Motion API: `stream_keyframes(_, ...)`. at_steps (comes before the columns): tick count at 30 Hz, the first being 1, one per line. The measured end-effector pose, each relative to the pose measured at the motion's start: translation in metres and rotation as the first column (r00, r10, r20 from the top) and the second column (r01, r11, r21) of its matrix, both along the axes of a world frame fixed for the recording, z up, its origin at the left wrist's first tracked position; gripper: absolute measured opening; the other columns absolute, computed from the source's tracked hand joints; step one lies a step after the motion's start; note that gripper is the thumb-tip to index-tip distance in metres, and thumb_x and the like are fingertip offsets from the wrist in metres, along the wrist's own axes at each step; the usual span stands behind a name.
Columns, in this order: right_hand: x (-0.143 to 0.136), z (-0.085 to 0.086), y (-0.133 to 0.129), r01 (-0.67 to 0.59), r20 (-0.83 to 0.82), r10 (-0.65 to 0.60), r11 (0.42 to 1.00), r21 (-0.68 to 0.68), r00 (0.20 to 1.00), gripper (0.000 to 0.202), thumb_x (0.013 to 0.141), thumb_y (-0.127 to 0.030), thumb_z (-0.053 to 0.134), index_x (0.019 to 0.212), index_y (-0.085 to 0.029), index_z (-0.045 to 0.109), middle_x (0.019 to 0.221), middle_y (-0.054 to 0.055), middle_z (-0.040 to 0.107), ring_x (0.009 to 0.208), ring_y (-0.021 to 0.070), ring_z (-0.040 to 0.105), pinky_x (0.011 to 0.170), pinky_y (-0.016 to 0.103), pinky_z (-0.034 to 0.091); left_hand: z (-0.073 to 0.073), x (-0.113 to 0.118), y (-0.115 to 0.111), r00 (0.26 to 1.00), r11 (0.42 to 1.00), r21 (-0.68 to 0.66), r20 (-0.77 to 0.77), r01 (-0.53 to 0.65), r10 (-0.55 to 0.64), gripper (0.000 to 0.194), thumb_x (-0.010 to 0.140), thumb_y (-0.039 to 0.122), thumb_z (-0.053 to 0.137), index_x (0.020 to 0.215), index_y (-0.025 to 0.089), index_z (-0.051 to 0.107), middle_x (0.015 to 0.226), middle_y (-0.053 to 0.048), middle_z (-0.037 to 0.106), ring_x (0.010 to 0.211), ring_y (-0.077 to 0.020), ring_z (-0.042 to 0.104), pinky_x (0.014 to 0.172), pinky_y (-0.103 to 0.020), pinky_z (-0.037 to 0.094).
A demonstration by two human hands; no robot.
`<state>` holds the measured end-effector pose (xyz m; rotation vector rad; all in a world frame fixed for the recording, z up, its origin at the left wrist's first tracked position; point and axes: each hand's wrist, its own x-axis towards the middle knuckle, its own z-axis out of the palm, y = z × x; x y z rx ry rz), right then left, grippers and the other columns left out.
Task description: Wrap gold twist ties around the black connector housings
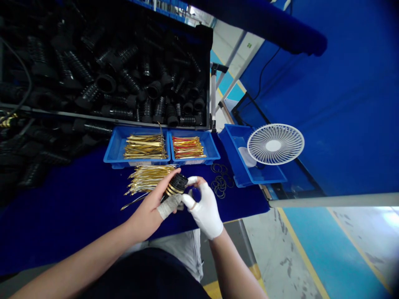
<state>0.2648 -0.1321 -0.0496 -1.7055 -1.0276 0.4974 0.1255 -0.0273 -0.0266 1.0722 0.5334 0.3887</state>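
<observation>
My left hand (pixel 154 207), its thumb wrapped in grey tape, is closed around a short black ribbed rubber bellows (pixel 179 181). Gold-coloured bands circle the bellows below its ribbed end. My right hand (pixel 206 211), in a white covering, meets the right side of the bellows with thumb and forefinger curled in; whatever lies between those fingertips is too small to make out. A pile of gold and silver metal strips (pixel 145 179) lies on the blue cloth just behind my left hand, one loose strip (pixel 132 202) sticking out toward me.
Two blue trays hold gold strips (pixel 145 146) and red-and-gold strips (pixel 188 147). Several black rings (pixel 220 185) lie to the right. A white fan (pixel 276 144) stands by a blue bin (pixel 232 151). Behind, a large black crate (pixel 209 83) holds many bellows (pixel 127 81).
</observation>
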Motion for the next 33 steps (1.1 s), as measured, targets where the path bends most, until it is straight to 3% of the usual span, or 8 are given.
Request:
stream_keyframes(5, -0.009, 0.006, 0.008, -0.146, -0.169, 0.150, 0.989, 0.038, 0.974, 0.047, 0.080, -0.034, 0.077, 0.124, -0.024, 0.065, 0.111, 0.006, 0.071, 0.098, 0.0224, 0.068, 0.091, 0.036, 0.054, 0.008, -0.015, -0.003, 0.998, 0.986, 0.166, -0.059, 0.003, 0.007, 0.063, 0.089, 0.040, 0.070, 0.148, 0.026, 0.052, 0.121, -0.011, 0.069, 0.090, -0.0231, 0.066, 0.081, -0.030, 0.051)
stream_keyframes(8, -0.010, 0.006, 0.014, -0.254, -0.224, 0.271, 0.962, 0.100, 0.936, 0.044, 0.071, -0.039, 0.084, 0.110, -0.022, 0.073, 0.107, 0.005, 0.072, 0.101, 0.0245, 0.067, 0.095, 0.036, 0.051, 0.001, -0.018, -0.008, 0.996, 0.995, -0.100, -0.086, 0.005, -0.013, 0.065, 0.087, 0.060, 0.063, 0.139, 0.022, 0.058, 0.080, -0.007, 0.072, 0.057, -0.0174, 0.061, 0.055, -0.026, 0.050)
stream_keyframes(12, -0.015, 0.003, 0.017, -0.291, -0.331, 0.307, 0.952, 0.098, 0.892, 0.034, 0.074, -0.044, 0.080, 0.098, -0.020, 0.076, 0.100, 0.003, 0.074, 0.097, 0.0241, 0.069, 0.092, 0.035, 0.053, -0.012, -0.020, -0.012, 0.972, 0.873, -0.459, -0.070, 0.168, -0.223, 0.082, 0.084, 0.082, 0.040, 0.116, 0.012, 0.068, 0.041, 0.003, 0.048, 0.031, -0.0088, 0.029, 0.036, -0.024, 0.038)
stream_keyframes(22, -0.048, 0.007, 0.011, -0.247, 0.047, 0.246, 0.969, 0.002, 0.968, 0.035, 0.088, -0.026, 0.071, 0.122, -0.029, 0.067, 0.108, 0.002, 0.073, 0.101, 0.0198, 0.069, 0.095, 0.032, 0.053, -0.015, -0.073, -0.002, 0.967, 0.990, 0.135, -0.242, -0.048, 0.080, 0.065, 0.085, 0.055, 0.069, 0.141, 0.027, 0.051, 0.080, -0.003, 0.065, 0.055, -0.0146, 0.055, 0.052, -0.025, 0.046)
stream_keyframes(24, -0.038, 0.001, 0.012, -0.145, 0.178, 0.145, 0.989, -0.013, 0.973, 0.027, 0.093, -0.022, 0.063, 0.119, -0.028, 0.068, 0.106, 0.004, 0.072, 0.100, 0.0193, 0.068, 0.094, 0.033, 0.052, -0.021, -0.098, 0.014, 0.905, 0.899, 0.421, -0.325, -0.122, 0.275, 0.046, 0.080, 0.048, 0.075, 0.119, 0.026, 0.064, 0.088, -0.005, 0.066, 0.072, -0.0208, 0.061, 0.066, -0.030, 0.051)
stream_keyframes(27, -0.036, -0.007, 0.019, -0.151, 0.332, 0.163, 0.987, -0.062, 0.929, 0.024, 0.094, -0.017, 0.058, 0.114, -0.026, 0.069, 0.106, 0.005, 0.069, 0.099, 0.0188, 0.067, 0.092, 0.031, 0.053, -0.035, -0.144, 0.049, 0.765, 0.551, 0.834, -0.376, 0.034, 0.523, 0.039, 0.077, 0.050, 0.075, 0.106, 0.024, 0.069, 0.099, -0.009, 0.059, 0.096, -0.0334, 0.058, 0.089, -0.044, 0.047)
stream_keyframes(30, -0.053, -0.012, 0.033, -0.316, 0.436, 0.395, 0.917, -0.245, 0.809, 0.027, 0.094, -0.018, 0.058, 0.118, -0.028, 0.067, 0.110, 0.003, 0.068, 0.094, 0.0183, 0.069, 0.086, 0.029, 0.054, -0.047, -0.186, 0.080, 0.557, 0.274, 0.878, -0.464, 0.392, 0.689, 0.042, 0.085, 0.052, 0.061, 0.114, 0.021, 0.064, 0.095, -0.009, 0.048, 0.096, -0.0378, 0.052, 0.091, -0.055, 0.045)
stream_keyframes(33, -0.078, -0.016, 0.054, -0.330, 0.527, 0.539, 0.834, -0.442, 0.657, 0.035, 0.093, -0.025, 0.062, 0.127, -0.030, 0.061, 0.119, 0.004, 0.066, 0.083, 0.0190, 0.070, 0.072, 0.030, 0.055, -0.047, -0.210, 0.094, 0.399, 0.180, 0.806, -0.457, 0.564, 0.795, 0.050, 0.089, 0.045, 0.056, 0.133, 0.020, 0.054, 0.094, -0.009, 0.046, 0.097, -0.0397, 0.051, 0.085, -0.055, 0.048)
